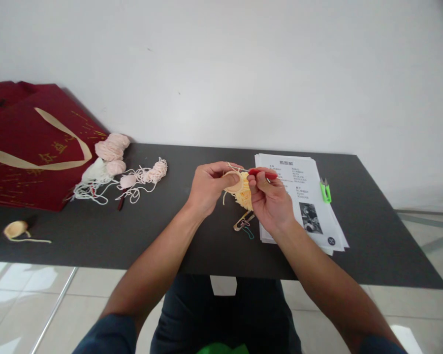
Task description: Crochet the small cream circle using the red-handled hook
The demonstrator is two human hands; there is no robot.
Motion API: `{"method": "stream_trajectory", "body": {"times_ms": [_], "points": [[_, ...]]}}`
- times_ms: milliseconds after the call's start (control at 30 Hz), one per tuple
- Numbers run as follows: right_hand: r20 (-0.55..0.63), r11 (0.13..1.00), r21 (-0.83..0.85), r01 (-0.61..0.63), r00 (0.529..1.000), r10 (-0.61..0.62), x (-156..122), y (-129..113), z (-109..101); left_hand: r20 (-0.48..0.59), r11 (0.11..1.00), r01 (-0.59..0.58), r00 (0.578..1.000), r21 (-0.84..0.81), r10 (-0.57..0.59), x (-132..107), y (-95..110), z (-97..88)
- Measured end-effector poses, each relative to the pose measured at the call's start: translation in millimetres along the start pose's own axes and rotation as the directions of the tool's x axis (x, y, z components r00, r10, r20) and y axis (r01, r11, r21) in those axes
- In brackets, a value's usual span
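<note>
My left hand (207,186) is closed in a pinch on a small round tan crochet piece (235,182), held above the dark table (170,231). My right hand (271,199) is closed on a red-handled crochet hook (263,173), its tip at the piece. A bundle of yellow yarn (244,196) hangs between the two hands. Below them on the table lie small stitch markers or clips (244,223).
A stack of printed paper sheets (306,201) lies right of my hands, with green snips (325,191) beside it. Pink and white yarn balls (112,157) and loose strands sit at the left near a red gift bag (29,147). A small tan crochet piece (16,229) lies far left.
</note>
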State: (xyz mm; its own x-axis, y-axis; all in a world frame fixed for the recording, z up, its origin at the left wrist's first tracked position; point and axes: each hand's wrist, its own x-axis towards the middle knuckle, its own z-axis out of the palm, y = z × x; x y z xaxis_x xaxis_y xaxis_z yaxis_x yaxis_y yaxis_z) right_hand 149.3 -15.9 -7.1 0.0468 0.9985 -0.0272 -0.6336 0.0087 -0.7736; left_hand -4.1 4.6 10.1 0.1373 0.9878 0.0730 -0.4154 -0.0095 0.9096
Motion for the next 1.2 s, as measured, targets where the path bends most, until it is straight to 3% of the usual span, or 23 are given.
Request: {"method": "stream_trajectory", "body": {"times_ms": [167, 500, 667, 833, 1200], "points": [[-0.048, 1.0, 0.012, 0.006, 0.999, -0.006, -7.1, 1.9, 10.6, -0.082, 0.999, 0.01, 0.997, 0.042, -0.007, -1.2, -4.5, 4.0], [-0.047, 1.0, 0.001, -0.014, 0.999, 0.014, -4.4, 2.1, 10.4, -0.173, 0.995, -0.036, 0.983, 0.095, 0.052, -3.6, -4.1, 8.8], [-0.03, 0.985, -0.101, 0.143, 0.989, -0.146, -2.7, 0.0, 6.5, -0.19, 0.992, -0.06, 0.978, 0.109, 0.08, -3.2, -5.7, 8.0], [-0.006, 0.924, -0.197, 0.327, 0.942, -0.335, -1.0, -4.0, 4.6, -0.201, 0.99, -0.07, 0.975, 0.126, 0.095, -3.0, -4.9, 8.2], [0.077, 0.797, -0.317, 0.514, 0.851, -0.519, -2.5, -0.2, -3.2, -0.226, 0.986, -0.084, 0.967, 0.146, 0.116, -4.1, -5.1, 10.4]]}}
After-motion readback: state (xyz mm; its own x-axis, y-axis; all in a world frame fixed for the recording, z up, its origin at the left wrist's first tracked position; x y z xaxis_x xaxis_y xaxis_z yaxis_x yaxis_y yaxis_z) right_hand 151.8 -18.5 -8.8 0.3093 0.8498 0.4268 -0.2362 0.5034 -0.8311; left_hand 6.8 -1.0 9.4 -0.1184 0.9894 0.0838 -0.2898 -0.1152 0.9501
